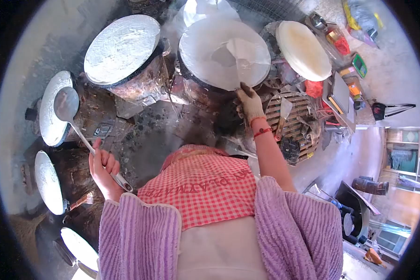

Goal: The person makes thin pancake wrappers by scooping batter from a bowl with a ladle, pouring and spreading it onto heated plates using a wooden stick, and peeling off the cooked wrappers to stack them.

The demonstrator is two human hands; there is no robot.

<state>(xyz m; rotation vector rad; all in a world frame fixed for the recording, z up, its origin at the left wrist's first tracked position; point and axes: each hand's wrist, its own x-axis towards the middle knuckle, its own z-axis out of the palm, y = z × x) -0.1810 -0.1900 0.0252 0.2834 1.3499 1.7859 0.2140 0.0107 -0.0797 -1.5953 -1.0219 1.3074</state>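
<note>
My left hand (104, 167) is closed around the handle of a metal ladle (66, 103), whose bowl hangs over the edge of a white-topped griddle (51, 114) at the left. At the front rim of the central round griddle (198, 58), my gloved right hand (250, 101) is closed on what looks like a pale flat scraper (241, 52); steam blurs its outline. Its wide part lies over a thin white layer, beside a greyer patch in the middle. A round pale pancake (303, 50) sits to the right of this griddle.
More white-covered griddles (121, 50) (50, 182) curve round the left on drum-like stoves (142, 81). A spatula (284, 112) lies on a round slatted rack (296, 128) right of my forearm. Packets and a grey box (339, 98) stand at the far right.
</note>
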